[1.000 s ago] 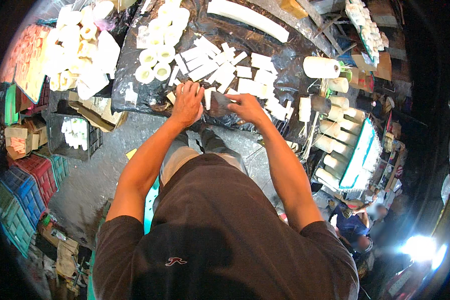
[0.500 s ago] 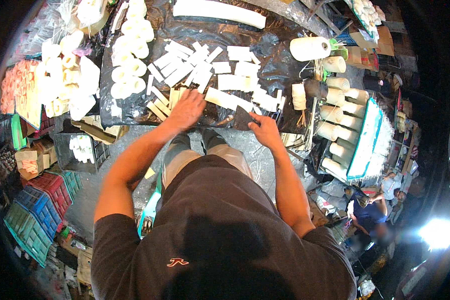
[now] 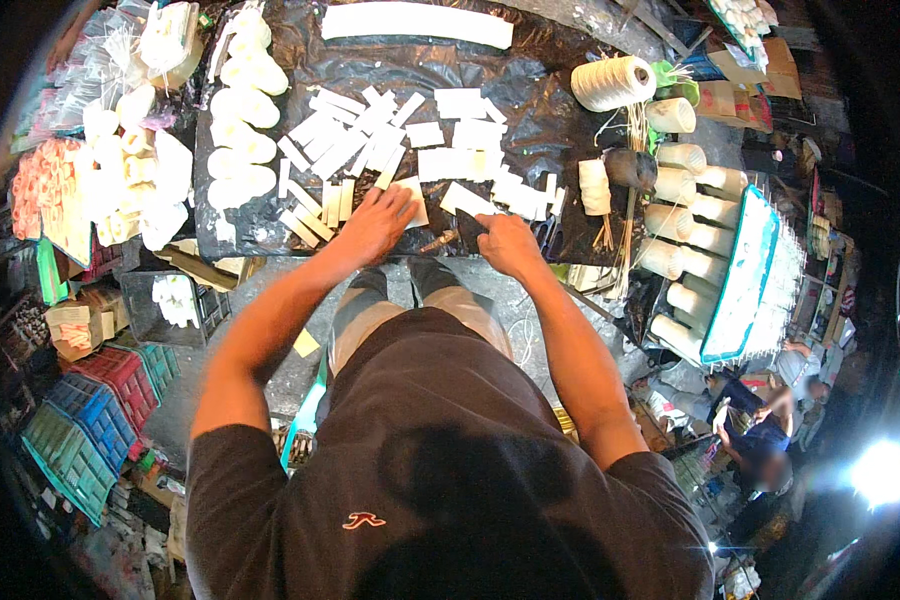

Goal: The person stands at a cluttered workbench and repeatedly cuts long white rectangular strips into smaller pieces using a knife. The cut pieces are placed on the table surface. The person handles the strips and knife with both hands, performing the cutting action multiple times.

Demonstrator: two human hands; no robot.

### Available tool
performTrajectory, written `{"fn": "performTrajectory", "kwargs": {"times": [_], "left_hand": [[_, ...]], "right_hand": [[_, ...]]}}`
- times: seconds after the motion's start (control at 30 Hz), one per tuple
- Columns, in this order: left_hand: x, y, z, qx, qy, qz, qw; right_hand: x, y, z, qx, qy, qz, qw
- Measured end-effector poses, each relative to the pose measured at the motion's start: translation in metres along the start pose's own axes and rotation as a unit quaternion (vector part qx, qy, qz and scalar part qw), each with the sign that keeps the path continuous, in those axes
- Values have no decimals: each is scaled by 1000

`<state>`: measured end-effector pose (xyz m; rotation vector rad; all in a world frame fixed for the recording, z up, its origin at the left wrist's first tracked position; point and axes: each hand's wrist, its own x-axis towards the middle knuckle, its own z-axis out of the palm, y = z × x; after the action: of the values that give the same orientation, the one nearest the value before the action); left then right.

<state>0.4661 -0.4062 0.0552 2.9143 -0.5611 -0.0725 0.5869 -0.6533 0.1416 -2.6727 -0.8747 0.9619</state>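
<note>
My left hand (image 3: 378, 222) rests on the dark covered table, fingers stretched, fingertips at the edge of a short, pale flat piece (image 3: 415, 205). Whether it grips the piece is not clear. To the right, my right hand (image 3: 511, 245) is closed at the end of another pale strip (image 3: 464, 200). The broad dark knife it held earlier is now barely visible, apparently edge-on and mostly hidden by the fingers. Ahead of both hands lies a loose heap of white cut strips (image 3: 345, 135), with wider pale pieces (image 3: 460, 163) beside it.
A long, pale curved slab (image 3: 417, 24) lies along the far side. White rolls (image 3: 240, 145) line the table's left. On the right stand a large twine spool (image 3: 613, 83), a smaller spool (image 3: 595, 188) and several pale cylinders (image 3: 675, 185). Stacked crates (image 3: 75, 445) sit lower left.
The long strip before my hands now shows as two separate pieces. My right hand has shifted left and turned, so the knife's broad face no longer shows. The whole view has shifted slightly.
</note>
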Motion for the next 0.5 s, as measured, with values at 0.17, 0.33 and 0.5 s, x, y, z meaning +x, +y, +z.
{"fn": "performTrajectory", "kwargs": {"times": [0.17,0.33,0.5], "left_hand": [[-12,5,1,-248,-17,-186,951],[4,8,46,-263,72,-174,946],[6,12,54,-265,62,-204,940]], "right_hand": [[8,-47,5,38,17,-9,999],[40,-79,14,14,18,1,1000],[66,-91,10,-22,-1,7,1000]]}}
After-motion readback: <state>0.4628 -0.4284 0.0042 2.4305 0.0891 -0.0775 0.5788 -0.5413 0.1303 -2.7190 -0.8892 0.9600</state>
